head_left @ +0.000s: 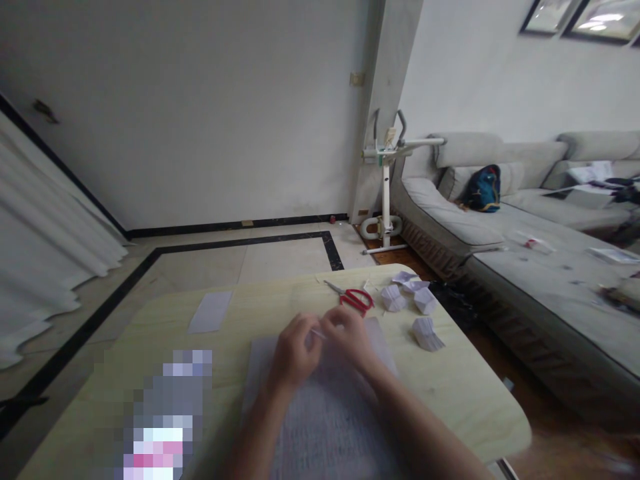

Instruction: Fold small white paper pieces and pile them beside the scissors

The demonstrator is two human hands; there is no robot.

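Observation:
My left hand (297, 348) and my right hand (349, 335) meet over a large sheet of paper (330, 427) covered in writing. A small white strip of paper (318, 333) shows between them, pinched in the fingers of both hands. Just beyond my right hand lies a pair of scissors (357, 301) with red handles, the blades pointing up and left. Several crumpled or folded pieces of paper (393, 298) sit to the right of the scissors. One more folded paper piece (427, 333) lies closer to me.
On the light wooden table (465, 400), a blank paper slip (211, 312) lies at the far left. A blurred-out object (167, 413) is at near left. Beyond the table stand a white exercise machine (385, 187) and a grey sofa (540, 267) holding a blue backpack (484, 189).

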